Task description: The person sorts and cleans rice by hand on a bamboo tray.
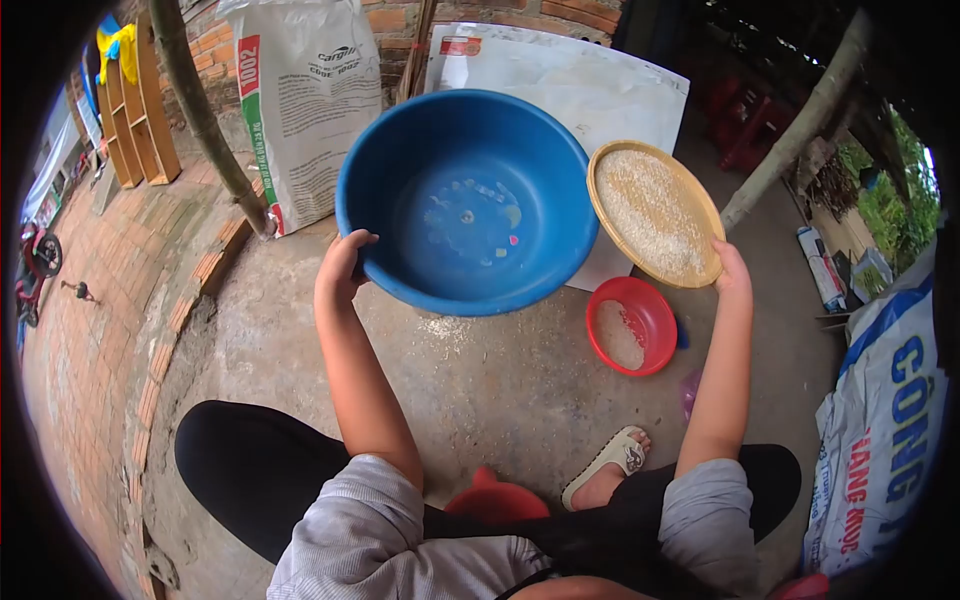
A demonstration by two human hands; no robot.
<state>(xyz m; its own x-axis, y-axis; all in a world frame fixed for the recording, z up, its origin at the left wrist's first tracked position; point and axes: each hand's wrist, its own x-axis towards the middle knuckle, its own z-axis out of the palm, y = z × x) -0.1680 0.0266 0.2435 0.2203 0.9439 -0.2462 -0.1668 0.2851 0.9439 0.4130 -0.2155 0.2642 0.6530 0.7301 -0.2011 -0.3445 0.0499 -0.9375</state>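
My left hand grips the near left rim of a large blue basin, thumb over the edge. Its inside shows pale marks and a small pink spot on the bottom. My right hand is closed on the right edge of a round yellow-brown tray. White grains like rice lie spread over the tray, which tilts beside the basin's right rim. Just below the tray, a red bowl on the floor holds more pale grains.
A white Cargill sack stands behind the basin, left of a white panel. Poles rise on both sides. Lettered sacks line the right. Grains are scattered on the concrete floor. A red object sits between my legs.
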